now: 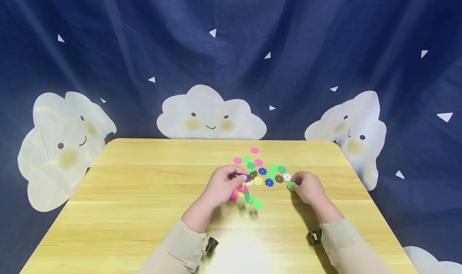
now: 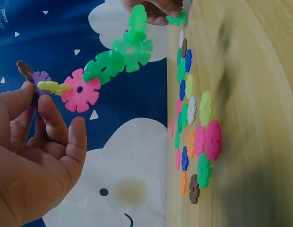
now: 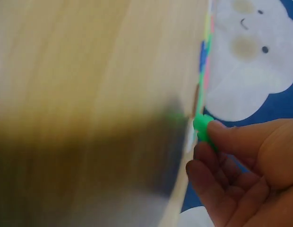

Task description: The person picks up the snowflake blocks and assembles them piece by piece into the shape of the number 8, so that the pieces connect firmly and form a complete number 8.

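Above the table (image 1: 144, 193), a chain (image 2: 106, 66) of linked snowflake discs is held up by the left hand (image 1: 221, 185), its fingertips (image 2: 30, 90) pinched on the purple end piece. Pink, yellow and green discs follow along the chain. A single green disc (image 3: 202, 126) is pinched between thumb and fingers of the right hand (image 1: 306, 187), at the table's surface. Loose discs (image 1: 265, 171) are scattered between and just beyond both hands.
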`<state>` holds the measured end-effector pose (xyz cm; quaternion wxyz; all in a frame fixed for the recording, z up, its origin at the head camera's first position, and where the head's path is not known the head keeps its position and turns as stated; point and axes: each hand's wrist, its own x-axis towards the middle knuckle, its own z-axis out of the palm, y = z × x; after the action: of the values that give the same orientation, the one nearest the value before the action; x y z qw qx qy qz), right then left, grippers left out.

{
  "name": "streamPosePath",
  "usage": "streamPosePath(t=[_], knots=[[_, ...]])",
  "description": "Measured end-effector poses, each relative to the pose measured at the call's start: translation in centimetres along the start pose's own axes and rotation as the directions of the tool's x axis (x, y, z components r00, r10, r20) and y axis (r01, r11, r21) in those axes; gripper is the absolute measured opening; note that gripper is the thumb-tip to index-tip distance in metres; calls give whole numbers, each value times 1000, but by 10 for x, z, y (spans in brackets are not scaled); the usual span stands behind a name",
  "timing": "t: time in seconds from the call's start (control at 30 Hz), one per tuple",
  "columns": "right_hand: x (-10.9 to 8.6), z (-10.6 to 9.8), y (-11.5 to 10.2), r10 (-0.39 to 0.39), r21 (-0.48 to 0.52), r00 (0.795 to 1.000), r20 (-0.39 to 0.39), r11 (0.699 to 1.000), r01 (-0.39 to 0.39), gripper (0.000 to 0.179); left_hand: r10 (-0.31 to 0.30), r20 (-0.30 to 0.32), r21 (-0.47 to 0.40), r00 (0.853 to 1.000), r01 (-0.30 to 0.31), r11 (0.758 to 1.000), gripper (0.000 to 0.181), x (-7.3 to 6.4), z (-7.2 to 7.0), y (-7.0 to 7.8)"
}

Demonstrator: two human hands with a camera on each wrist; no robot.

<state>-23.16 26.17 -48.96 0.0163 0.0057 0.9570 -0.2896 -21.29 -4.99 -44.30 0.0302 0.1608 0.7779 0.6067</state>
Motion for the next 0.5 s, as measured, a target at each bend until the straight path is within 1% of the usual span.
streamPosePath(t=[0.13, 0.23, 0.33, 0.43, 0.5], knots=[[-8, -2, -15, -95, 60, 993, -66, 993, 99, 11, 23, -11, 18, 1000, -22, 1000, 7, -2, 1, 3], [-15, -4, -30, -173, 126, 977, -124, 974, 189, 12, 42, -12, 52, 999, -41, 998, 7, -3, 3, 5], [-22, -5, -45, -258, 183, 948, -189, 939, 292, 13, 59, -15, 99, 998, -57, 993, 7, -4, 5, 6], [-29, -6, -57, -335, 217, 907, -256, 894, 392, 11, 65, -20, 132, 998, -62, 989, 6, -5, 7, 5], [-33, -7, -63, -368, 239, 880, -299, 864, 443, 11, 62, -22, 146, 998, -58, 988, 6, -5, 7, 5]])
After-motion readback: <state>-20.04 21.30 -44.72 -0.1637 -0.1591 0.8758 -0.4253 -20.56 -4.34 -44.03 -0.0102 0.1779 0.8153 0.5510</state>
